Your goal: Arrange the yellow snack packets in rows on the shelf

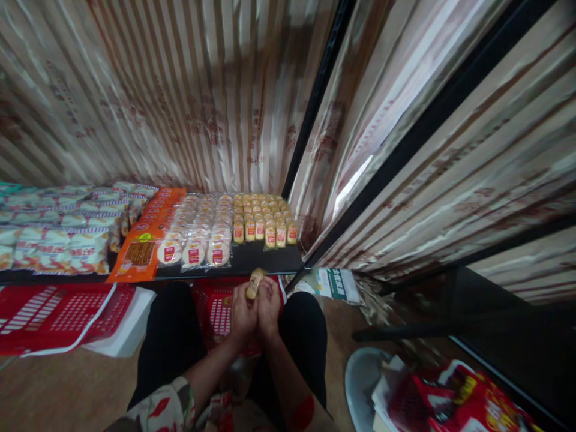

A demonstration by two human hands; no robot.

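Note:
Between my knees, my left hand [243, 313] and my right hand [269, 305] come together around a small wrapped snack roll [255, 282]. It is yellowish, in clear film, and tilted; the fingers of both hands close on it. Just beyond, on a dark shelf [252, 259], similar wrapped snack rolls [265, 213] with red labels stand in tight rows. To their left lie round white wrapped crackers [194, 253], also in rows. Below my hands is a red basket [204, 306], partly covered by my arms; its contents are hard to make out.
Orange snack packets [144, 234] and white bagged snacks [67, 249] fill the shelf's left side. A second red basket [85, 318] lies lower left. Dark metal posts [315, 108] stand before striped plastic sheeting [189, 90]. At lower right are a grey basin [362, 384] and red packaging [477, 399].

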